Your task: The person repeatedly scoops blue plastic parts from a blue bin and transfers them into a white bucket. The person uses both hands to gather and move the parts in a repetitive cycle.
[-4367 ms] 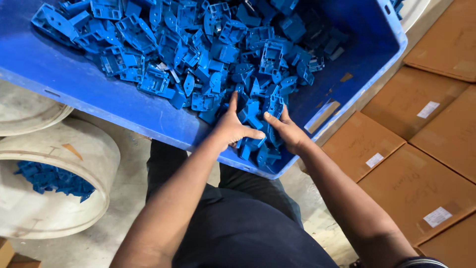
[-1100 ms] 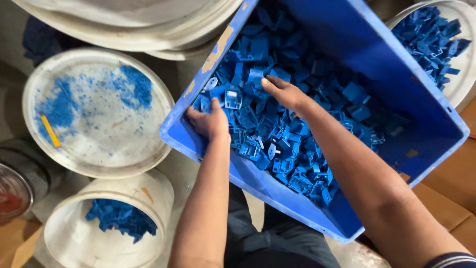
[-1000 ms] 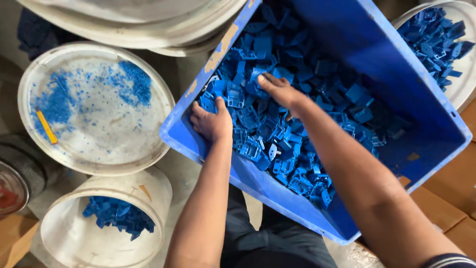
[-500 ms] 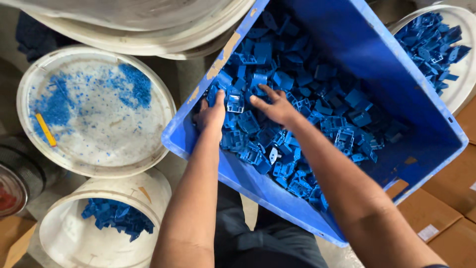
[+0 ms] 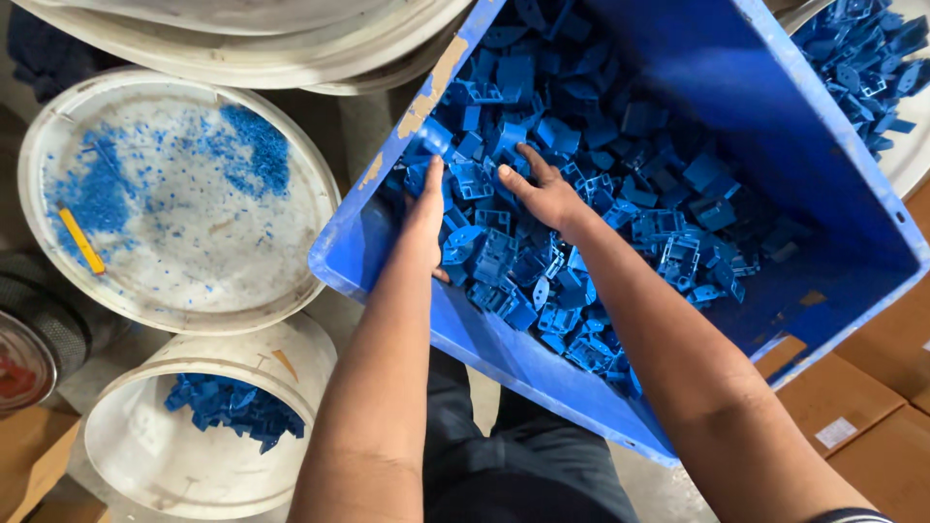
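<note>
A large blue plastic crate (image 5: 823, 155) rests tilted over my lap, heaped with several small blue moulded plastic parts (image 5: 601, 194). My left hand (image 5: 424, 213) lies edge-on among the parts near the crate's near-left wall, fingers straight and together. My right hand (image 5: 542, 189) lies palm down on the heap just right of it, fingers spread over the parts. Neither hand visibly grips a single piece. The gap between the hands holds a few square frame-shaped parts (image 5: 480, 184).
A white bucket (image 5: 145, 455) with some blue parts stands at lower left. Above it lies a round white lid (image 5: 291, 223) dusted with blue crumbs and a yellow stick (image 5: 81, 240). Another white tub of blue parts (image 5: 906, 126) is at top right. Brown cartons (image 5: 843, 397) lie at lower right.
The view has shifted, so the crate sits further right in the frame. Both hands have slid deeper along the heap and closer together, raking through the parts.
</note>
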Demonstrator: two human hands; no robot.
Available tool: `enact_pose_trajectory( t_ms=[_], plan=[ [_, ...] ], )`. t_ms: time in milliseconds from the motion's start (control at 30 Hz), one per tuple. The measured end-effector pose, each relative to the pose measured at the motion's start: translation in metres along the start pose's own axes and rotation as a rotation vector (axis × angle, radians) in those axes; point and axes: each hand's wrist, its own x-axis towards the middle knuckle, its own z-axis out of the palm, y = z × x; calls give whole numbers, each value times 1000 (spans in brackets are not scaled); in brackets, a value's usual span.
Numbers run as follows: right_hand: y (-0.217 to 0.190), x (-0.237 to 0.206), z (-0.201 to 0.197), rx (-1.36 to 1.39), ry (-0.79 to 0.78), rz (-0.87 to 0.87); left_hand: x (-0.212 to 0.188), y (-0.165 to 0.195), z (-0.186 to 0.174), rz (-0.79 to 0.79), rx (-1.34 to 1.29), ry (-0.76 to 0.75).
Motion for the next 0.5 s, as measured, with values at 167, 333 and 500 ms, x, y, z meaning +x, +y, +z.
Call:
enact_pose_trajectory(
  t_ms=[167,333,500],
  plan=[
    [3,-1,-23,143,-216,252,0,-1,-7,103,50,-27],
    [30,-3,-43,367,-418,270,2,-6,-1,132,85,-189],
    [51,13,-30,292,-396,167,11,-15,13,33,70,-176]
  ],
)
